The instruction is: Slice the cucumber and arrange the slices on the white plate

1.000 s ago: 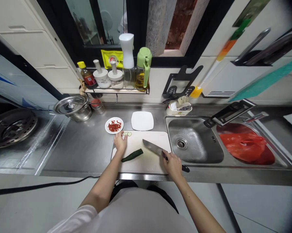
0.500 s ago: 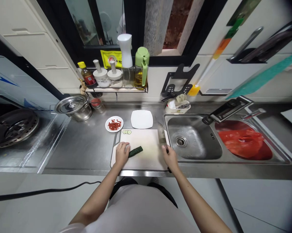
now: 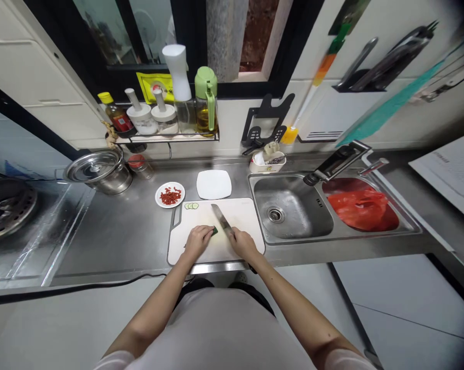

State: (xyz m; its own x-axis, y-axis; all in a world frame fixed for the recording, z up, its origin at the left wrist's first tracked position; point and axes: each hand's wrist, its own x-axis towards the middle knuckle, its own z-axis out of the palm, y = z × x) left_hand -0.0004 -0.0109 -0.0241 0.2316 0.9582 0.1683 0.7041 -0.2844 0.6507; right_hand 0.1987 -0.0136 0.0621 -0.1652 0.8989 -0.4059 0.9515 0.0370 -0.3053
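Observation:
A white cutting board point(image 3: 239, 216) lies on the steel counter in front of me. My left hand point(image 3: 198, 240) is curled over a dark green cucumber point(image 3: 215, 230), and only its right tip shows past my fingers. My right hand point(image 3: 243, 243) grips the handle of a kitchen knife point(image 3: 221, 219). The blade points away from me and its edge rests at the cucumber's exposed end. A few cucumber slices point(image 3: 191, 205) lie at the board's far left corner.
Behind the board sit a small plate of chopped red chili point(image 3: 170, 195) and a white square plate point(image 3: 214, 184). The sink point(image 3: 291, 213) lies right, with a red bag point(image 3: 357, 208) in the second basin. A lidded pot point(image 3: 96, 172) stands left under a condiment shelf point(image 3: 166, 134).
My left hand left the slices at the far corner and came down onto the cucumber. My right hand swung the knife in from the board's right edge to the cucumber's end.

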